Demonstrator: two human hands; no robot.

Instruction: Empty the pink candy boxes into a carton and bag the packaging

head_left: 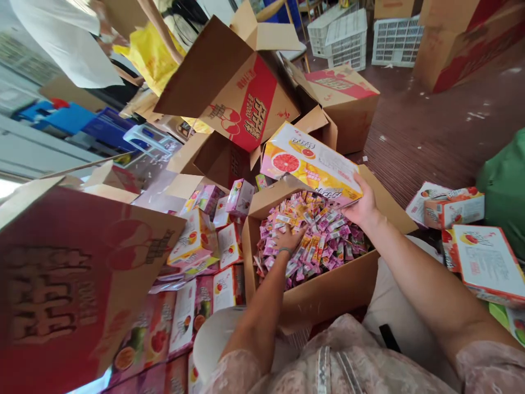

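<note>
A large open carton (328, 293) stands between my knees, filled with small pink, purple and yellow wrapped packets (320, 241). My left hand (289, 239) reaches down into the packets, its fingers stretched out and their tips partly hidden among them. With my right hand (363, 203) I grip the near right end of a yellow and white box (311, 164) printed with grapefruit halves. That box is held tilted above the carton's far side. Whether it is full cannot be seen.
Printed fruit boxes (192, 238) pile up on the left, beside a big red carton (82, 284). Open cartons (246, 104) stand ahead. More boxes (488, 260) and a green bag (504, 191) are at right. White crates (397, 42) stand behind; a person (77, 44) is at upper left.
</note>
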